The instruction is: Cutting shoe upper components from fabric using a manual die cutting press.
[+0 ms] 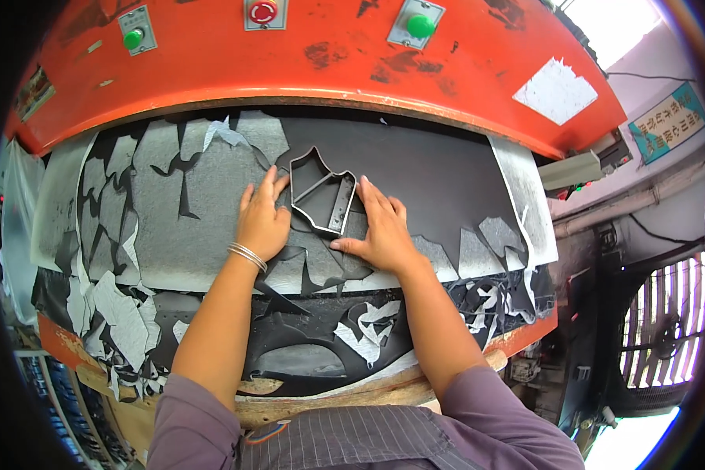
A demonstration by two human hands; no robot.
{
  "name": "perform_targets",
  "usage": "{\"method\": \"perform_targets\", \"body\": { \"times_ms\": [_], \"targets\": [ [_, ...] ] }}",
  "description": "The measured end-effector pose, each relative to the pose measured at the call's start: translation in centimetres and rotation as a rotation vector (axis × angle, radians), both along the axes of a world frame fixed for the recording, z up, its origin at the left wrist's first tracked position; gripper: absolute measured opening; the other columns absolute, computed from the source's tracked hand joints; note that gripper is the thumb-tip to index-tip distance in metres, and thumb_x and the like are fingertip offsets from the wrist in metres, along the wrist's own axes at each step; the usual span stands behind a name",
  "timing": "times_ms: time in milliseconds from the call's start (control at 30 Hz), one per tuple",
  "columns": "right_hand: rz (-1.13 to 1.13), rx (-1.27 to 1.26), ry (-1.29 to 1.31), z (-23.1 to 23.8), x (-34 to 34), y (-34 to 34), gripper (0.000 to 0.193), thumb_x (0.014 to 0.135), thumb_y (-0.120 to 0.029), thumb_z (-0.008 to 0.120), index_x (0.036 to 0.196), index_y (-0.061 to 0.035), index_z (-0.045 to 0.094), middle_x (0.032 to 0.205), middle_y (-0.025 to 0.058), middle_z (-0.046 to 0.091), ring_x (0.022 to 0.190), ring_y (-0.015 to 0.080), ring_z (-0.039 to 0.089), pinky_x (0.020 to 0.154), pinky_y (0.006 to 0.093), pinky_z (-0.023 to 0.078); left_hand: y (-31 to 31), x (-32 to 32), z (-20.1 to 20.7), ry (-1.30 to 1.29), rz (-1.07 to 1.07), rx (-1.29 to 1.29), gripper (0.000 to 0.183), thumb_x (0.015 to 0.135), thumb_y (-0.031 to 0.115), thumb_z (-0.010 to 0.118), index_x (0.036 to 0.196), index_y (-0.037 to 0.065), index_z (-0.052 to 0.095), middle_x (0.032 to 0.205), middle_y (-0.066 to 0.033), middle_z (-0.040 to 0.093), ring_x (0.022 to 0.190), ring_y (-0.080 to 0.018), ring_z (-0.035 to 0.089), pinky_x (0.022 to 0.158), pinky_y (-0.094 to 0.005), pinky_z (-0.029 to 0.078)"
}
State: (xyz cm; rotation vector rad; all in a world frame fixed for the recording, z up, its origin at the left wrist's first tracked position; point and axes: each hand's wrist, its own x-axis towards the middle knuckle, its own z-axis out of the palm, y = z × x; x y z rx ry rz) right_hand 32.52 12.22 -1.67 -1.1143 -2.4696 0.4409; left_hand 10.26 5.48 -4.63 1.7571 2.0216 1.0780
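Both hands, left (262, 223) and right (377, 231), lie flat and unclenched flanking the metal cutting die (323, 200) at frame centre, apparently steadying it on the dark sheet (415, 168).

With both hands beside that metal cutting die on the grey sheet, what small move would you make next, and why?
Probably nudge the cutting die onto uncut grey sheet. The left hand and right hand lie flat on either side of it, touching its edges, and cut-out gaps lie close below.
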Motion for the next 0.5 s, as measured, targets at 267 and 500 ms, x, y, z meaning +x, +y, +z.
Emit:
{"method": "perform_targets", "body": {
  "times_ms": [267, 500],
  "targets": [
    [0.12, -0.014, -0.039, 0.14, 0.48, 1.19, 0.113, 0.057, -0.051, 0.082, 0.144, -0.0019, 0.028, 0.138, 0.0232, 0.044, 0.134, 0.0311, 0.037, 0.11, 0.0477, 0.021, -0.27, -0.07, 0.52, 0.019, -0.001, -0.041, 0.059, 0.08, 0.008, 0.048, 0.136, 0.0, 0.032, 0.132, -0.0092, 0.056, 0.124, -0.0249, 0.048, 0.114, -0.0434, 0.018],
    [0.095, -0.062, -0.057, 0.24, -0.05, 0.99, 0.117, 0.05, -0.048, 0.084, 0.143, -0.0008, 0.03, 0.133, 0.0212, 0.05, 0.13, 0.0299, 0.042, 0.111, 0.0458, 0.021, -0.62, -0.35, 0.0, 0.063, -0.013, 0.018, 0.06, 0.08, 0.006, 0.049, 0.137, 0.002, 0.031, 0.132, -0.0104, 0.055, 0.123, -0.028, 0.049, 0.114, -0.0444, 0.019]
  ]
}}
